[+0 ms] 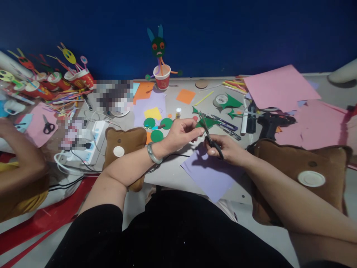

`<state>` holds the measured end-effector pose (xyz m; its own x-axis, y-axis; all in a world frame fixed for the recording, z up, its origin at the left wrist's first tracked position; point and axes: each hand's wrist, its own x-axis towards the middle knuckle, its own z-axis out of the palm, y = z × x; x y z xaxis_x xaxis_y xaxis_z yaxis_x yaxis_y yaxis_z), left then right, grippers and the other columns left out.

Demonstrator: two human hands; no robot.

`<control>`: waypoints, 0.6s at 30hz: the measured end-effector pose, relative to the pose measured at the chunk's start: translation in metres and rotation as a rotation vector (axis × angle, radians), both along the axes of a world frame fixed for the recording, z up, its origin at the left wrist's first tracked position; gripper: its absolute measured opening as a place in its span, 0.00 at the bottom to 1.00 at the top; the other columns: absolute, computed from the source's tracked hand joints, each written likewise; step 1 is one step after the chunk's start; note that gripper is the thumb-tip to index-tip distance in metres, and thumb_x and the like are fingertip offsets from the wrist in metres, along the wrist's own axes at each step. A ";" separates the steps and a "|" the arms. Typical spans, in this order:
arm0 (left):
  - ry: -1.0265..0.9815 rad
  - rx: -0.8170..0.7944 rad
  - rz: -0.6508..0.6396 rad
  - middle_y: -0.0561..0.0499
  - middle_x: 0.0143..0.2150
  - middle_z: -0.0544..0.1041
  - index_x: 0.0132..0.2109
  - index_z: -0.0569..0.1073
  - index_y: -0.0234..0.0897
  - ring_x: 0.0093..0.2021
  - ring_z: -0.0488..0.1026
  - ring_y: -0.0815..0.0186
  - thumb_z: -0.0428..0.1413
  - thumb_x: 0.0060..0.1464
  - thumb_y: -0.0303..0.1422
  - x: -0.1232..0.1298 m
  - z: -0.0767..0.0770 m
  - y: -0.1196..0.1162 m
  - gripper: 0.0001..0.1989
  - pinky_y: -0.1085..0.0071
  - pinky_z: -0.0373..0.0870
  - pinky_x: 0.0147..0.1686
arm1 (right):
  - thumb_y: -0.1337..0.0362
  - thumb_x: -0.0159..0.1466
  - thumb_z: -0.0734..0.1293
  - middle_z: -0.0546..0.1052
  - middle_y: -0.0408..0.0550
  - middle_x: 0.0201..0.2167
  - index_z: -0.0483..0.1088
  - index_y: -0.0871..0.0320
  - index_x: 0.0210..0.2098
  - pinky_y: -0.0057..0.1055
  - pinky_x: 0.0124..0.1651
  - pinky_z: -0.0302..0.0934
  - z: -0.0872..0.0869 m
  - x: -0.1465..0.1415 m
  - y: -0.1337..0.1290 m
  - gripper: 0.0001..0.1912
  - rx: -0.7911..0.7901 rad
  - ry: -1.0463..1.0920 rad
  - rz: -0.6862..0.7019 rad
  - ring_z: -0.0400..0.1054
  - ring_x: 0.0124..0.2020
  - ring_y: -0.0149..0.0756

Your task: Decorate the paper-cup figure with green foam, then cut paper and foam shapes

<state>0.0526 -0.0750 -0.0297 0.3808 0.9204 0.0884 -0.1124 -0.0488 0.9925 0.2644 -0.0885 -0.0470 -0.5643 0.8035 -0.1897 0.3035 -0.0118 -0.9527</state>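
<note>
My right hand (225, 149) grips black-handled scissors (216, 147), with the blades pointing up and away over the table. Just left of the blades, my left hand (184, 134) is closed in a pinch, thumb and fingertips together. What it pinches is too small or hidden to make out. Behind the blades is a piece of green paper (208, 123); I cannot tell whether it touches my fingers. Below both hands lies a sheet of purple paper (212, 175). Several green paper circles (156, 136) lie left of my left hand, near a glue stick (178, 112).
A red paper cup (162, 79) with a green-headed paper figure stands at the back. Brown cushions (284, 160) lie at the table edge. A glue gun (275, 124) and pink paper (281, 87) are at right. Left are a power strip (95, 141) and a co-worker's arm (22, 160).
</note>
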 end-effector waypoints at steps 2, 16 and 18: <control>-0.002 -0.004 0.002 0.55 0.21 0.72 0.26 0.67 0.37 0.22 0.66 0.74 0.69 0.52 0.50 0.000 0.000 0.000 0.25 0.75 0.63 0.24 | 0.27 0.49 0.73 0.63 0.40 0.21 0.65 0.56 0.25 0.30 0.26 0.50 0.000 0.001 0.000 0.38 -0.001 -0.008 0.000 0.53 0.23 0.29; -0.018 0.015 -0.001 0.55 0.21 0.72 0.26 0.68 0.36 0.21 0.68 0.75 0.69 0.52 0.50 -0.001 0.003 0.000 0.25 0.75 0.65 0.23 | 0.27 0.48 0.74 0.61 0.39 0.19 0.64 0.55 0.23 0.30 0.25 0.48 0.003 0.001 -0.001 0.37 -0.008 -0.035 -0.023 0.51 0.22 0.28; -0.022 0.014 0.005 0.55 0.21 0.72 0.25 0.68 0.36 0.21 0.68 0.75 0.69 0.51 0.50 -0.001 0.004 0.000 0.26 0.75 0.65 0.23 | 0.27 0.48 0.74 0.61 0.38 0.18 0.63 0.55 0.22 0.30 0.25 0.48 0.003 0.001 -0.001 0.37 -0.001 -0.032 -0.019 0.51 0.22 0.28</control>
<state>0.0517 -0.0748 -0.0262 0.3741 0.9209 0.1094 -0.1343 -0.0629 0.9889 0.2654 -0.0893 -0.0435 -0.5426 0.8137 -0.2087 0.3337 -0.0192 -0.9425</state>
